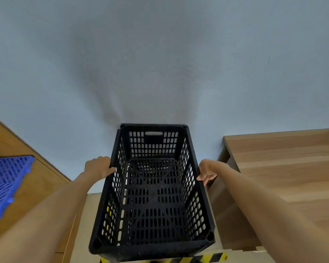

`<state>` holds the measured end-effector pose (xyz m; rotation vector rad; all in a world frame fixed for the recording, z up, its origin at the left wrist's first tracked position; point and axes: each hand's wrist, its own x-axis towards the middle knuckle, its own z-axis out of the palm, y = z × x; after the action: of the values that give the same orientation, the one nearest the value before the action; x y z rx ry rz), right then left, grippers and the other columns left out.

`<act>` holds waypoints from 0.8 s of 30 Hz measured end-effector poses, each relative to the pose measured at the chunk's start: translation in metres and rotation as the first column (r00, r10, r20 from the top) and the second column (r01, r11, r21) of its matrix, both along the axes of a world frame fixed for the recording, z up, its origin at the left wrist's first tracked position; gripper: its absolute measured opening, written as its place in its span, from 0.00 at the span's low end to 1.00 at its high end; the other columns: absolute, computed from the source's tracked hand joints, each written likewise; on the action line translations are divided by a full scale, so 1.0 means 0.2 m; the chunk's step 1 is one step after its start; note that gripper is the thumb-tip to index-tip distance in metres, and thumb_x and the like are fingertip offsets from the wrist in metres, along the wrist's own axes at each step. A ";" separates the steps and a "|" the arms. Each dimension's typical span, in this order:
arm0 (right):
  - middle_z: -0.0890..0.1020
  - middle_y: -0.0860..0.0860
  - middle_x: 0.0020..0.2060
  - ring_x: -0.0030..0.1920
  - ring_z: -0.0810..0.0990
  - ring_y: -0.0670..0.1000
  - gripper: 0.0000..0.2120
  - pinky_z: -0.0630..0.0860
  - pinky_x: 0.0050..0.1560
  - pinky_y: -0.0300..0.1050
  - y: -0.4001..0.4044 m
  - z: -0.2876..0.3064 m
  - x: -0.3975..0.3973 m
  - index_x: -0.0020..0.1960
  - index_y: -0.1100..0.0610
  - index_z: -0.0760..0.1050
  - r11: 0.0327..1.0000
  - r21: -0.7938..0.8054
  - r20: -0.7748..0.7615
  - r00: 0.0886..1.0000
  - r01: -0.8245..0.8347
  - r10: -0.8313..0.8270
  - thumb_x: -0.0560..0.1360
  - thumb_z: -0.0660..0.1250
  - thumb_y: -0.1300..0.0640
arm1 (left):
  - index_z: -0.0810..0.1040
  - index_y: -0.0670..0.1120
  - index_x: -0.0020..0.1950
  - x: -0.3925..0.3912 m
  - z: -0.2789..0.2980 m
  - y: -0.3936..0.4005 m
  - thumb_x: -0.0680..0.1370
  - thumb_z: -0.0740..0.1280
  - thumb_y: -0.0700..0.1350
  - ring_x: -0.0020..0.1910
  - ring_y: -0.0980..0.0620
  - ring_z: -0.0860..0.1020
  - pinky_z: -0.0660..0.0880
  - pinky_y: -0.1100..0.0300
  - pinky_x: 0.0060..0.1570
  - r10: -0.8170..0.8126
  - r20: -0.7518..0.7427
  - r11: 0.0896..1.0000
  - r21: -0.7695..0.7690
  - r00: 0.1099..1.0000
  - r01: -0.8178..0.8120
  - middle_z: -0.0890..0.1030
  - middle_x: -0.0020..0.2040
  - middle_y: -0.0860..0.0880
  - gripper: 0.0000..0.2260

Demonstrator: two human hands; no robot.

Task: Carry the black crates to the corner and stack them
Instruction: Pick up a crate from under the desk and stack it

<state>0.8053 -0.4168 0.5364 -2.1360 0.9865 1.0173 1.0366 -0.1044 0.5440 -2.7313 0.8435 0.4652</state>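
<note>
A black slotted crate (154, 194) stands upright in the middle of the head view, its far end against the pale wall. It is empty, and what it rests on is hidden beneath it. My left hand (99, 168) grips the crate's left rim, thumb over the edge. My right hand (207, 170) is at the right rim with its fingers loosely spread and pointing down, just touching or just off the edge. Both forearms reach in from the bottom corners.
A wooden desk (285, 168) stands close on the right of the crate. A wooden cabinet (36, 183) is on the left, with a blue slotted panel (6, 183) on it. Yellow and black hazard tape (207, 258) runs along the floor below the crate.
</note>
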 end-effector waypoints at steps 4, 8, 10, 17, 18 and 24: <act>0.86 0.51 0.49 0.32 0.76 0.44 0.16 0.72 0.38 0.35 -0.03 0.04 0.01 0.58 0.65 0.73 0.998 -0.043 -0.007 0.999 -0.044 0.043 0.78 0.68 0.52 | 0.66 0.47 0.37 0.00 0.04 -0.01 0.81 0.61 0.55 0.36 0.50 0.73 0.68 0.60 0.36 0.015 0.015 1.000 -0.016 1.000 -0.015 0.71 0.34 0.52 0.17; 0.86 0.51 0.50 0.37 0.77 0.47 0.18 0.73 0.43 0.37 -0.04 0.07 0.00 0.60 0.66 0.71 0.996 -0.066 -0.011 0.999 -0.054 0.054 0.79 0.67 0.53 | 0.67 0.47 0.38 -0.01 0.01 -0.02 0.81 0.60 0.56 0.35 0.50 0.73 0.67 0.60 0.34 0.008 0.025 1.000 -0.019 1.000 -0.007 0.72 0.34 0.52 0.17; 0.84 0.54 0.56 0.46 0.79 0.49 0.21 0.72 0.44 0.38 -0.04 0.08 -0.01 0.64 0.68 0.70 0.998 -0.058 -0.015 0.999 -0.040 0.039 0.79 0.66 0.53 | 0.66 0.47 0.37 -0.03 -0.01 -0.03 0.81 0.61 0.57 0.34 0.51 0.73 0.66 0.60 0.33 0.002 0.023 1.000 -0.027 1.000 -0.001 0.72 0.33 0.52 0.17; 0.86 0.56 0.51 0.44 0.85 0.49 0.11 0.78 0.47 0.41 -0.08 0.00 -0.08 0.51 0.64 0.73 0.990 -0.138 0.059 0.998 -0.016 0.024 0.78 0.68 0.57 | 0.69 0.47 0.41 -0.09 -0.07 -0.09 0.80 0.61 0.58 0.37 0.50 0.74 0.69 0.59 0.37 -0.019 0.029 0.998 -0.056 0.999 0.021 0.71 0.33 0.53 0.17; 0.86 0.56 0.50 0.43 0.85 0.49 0.10 0.79 0.50 0.43 -0.08 -0.03 -0.08 0.47 0.63 0.72 0.987 -0.158 0.063 0.997 -0.033 0.043 0.78 0.69 0.56 | 0.69 0.47 0.41 -0.09 -0.08 -0.10 0.80 0.60 0.59 0.37 0.50 0.75 0.69 0.59 0.38 -0.021 0.026 0.998 -0.051 0.999 0.022 0.71 0.33 0.53 0.17; 0.87 0.56 0.46 0.30 0.78 0.45 0.13 0.79 0.47 0.42 -0.05 -0.13 -0.05 0.40 0.59 0.69 0.975 -0.207 0.098 0.990 -0.076 0.098 0.77 0.70 0.55 | 0.68 0.46 0.43 -0.08 -0.18 -0.05 0.81 0.59 0.59 0.37 0.50 0.74 0.70 0.59 0.38 0.013 0.001 1.000 -0.019 1.000 -0.013 0.71 0.34 0.52 0.18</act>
<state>0.7957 -0.4276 0.5112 -2.3929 0.9883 0.8620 1.0206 -0.1140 0.5085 -2.7558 0.8348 0.4605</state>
